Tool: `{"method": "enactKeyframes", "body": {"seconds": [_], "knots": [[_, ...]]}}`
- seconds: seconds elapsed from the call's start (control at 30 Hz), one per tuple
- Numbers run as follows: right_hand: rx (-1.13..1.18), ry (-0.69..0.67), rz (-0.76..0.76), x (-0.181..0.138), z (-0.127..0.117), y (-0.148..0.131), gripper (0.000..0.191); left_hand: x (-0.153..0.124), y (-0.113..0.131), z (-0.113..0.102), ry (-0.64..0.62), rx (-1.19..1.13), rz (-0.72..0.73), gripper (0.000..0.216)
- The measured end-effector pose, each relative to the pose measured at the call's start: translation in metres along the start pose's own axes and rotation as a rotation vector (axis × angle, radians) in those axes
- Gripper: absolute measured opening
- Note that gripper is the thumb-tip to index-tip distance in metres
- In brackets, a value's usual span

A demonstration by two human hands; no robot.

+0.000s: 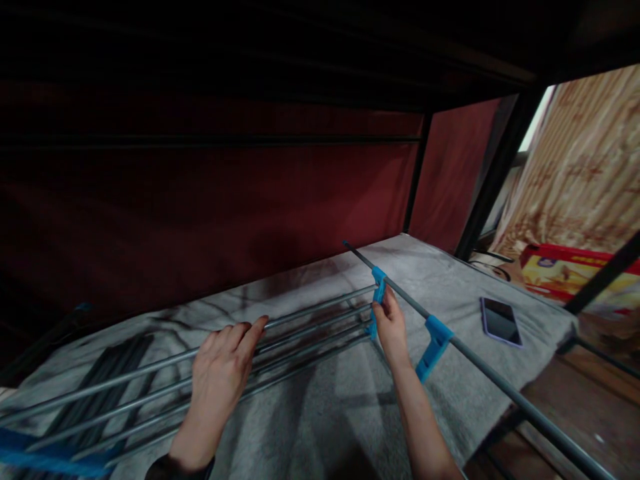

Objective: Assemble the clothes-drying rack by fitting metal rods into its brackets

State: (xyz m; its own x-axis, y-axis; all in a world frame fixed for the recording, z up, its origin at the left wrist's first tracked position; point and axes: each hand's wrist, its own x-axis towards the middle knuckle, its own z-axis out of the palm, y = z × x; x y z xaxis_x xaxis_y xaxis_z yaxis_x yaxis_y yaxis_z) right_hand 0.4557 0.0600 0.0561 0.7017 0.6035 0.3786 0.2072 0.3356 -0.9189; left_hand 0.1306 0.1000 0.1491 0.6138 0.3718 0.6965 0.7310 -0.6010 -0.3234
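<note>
Grey blanket (325, 413) covers the bunk bed, with a dark red curtain (200, 220) behind. The left hand (223, 363) lies flat and open on the metal rods (320, 307). The right hand (390, 327) is closed on the blue connector (379, 279) joining the rods to the long pole (480, 363). Likely faults: the soft bedding lets the rods slip from their sockets, or the connector nips a finger. If the pole is jolted, it could strike the phone (501, 321) just beside it.

Phone (501, 321) on grey blanket (325, 413); red box (575, 270) beyond.
</note>
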Motion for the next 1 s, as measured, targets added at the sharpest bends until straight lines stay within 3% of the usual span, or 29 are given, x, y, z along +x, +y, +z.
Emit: {"method": "enactKeyframes", "body": {"seconds": [1.0], "knots": [[-0.015, -0.029, -0.008, -0.0004, -0.0046, 0.0041, 0.058, 0.0040, 0.0005, -0.0014, -0.060, -0.026, -0.073, 0.037]]}}
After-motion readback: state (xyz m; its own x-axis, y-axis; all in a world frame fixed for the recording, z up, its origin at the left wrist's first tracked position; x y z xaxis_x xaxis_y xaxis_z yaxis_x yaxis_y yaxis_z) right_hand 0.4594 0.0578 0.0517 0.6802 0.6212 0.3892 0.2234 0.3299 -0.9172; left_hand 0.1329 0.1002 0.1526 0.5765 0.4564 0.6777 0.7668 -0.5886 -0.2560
